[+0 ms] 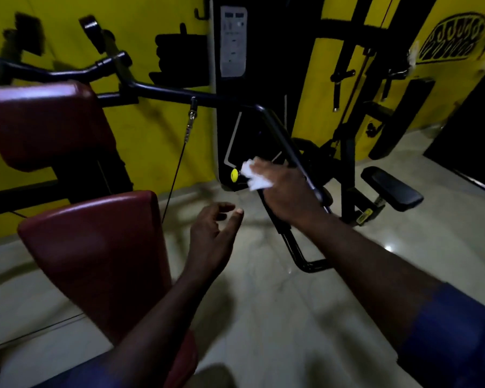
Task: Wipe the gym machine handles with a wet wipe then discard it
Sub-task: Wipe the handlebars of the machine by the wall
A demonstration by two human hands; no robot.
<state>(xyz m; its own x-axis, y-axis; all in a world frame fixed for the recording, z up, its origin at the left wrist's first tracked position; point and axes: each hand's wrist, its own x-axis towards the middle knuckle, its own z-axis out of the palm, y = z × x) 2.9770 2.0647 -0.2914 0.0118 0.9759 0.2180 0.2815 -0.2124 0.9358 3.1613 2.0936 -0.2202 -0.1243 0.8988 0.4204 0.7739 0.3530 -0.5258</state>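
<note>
The right hand [286, 191] gripped a crumpled white wet wipe [256, 176], its fingers closed over the sheet, just left of the black sloping handle bar [276, 131]. Whether the wipe touched the bar could not be told. The left hand [213, 231] hovered nearer and lower, fingers spread and loosely bent, holding nothing. A yellow knob [233, 175] sat just left of the wipe on the dark weight tower [252, 88]. Further left, a thin cable [177, 169] hung beside the red seat pad [95, 247] and red back pad [39, 127]. A black pad [392, 189] lay to the right on the pale floor [263, 317], with a yellow wall [157, 130] at the far side.
</note>
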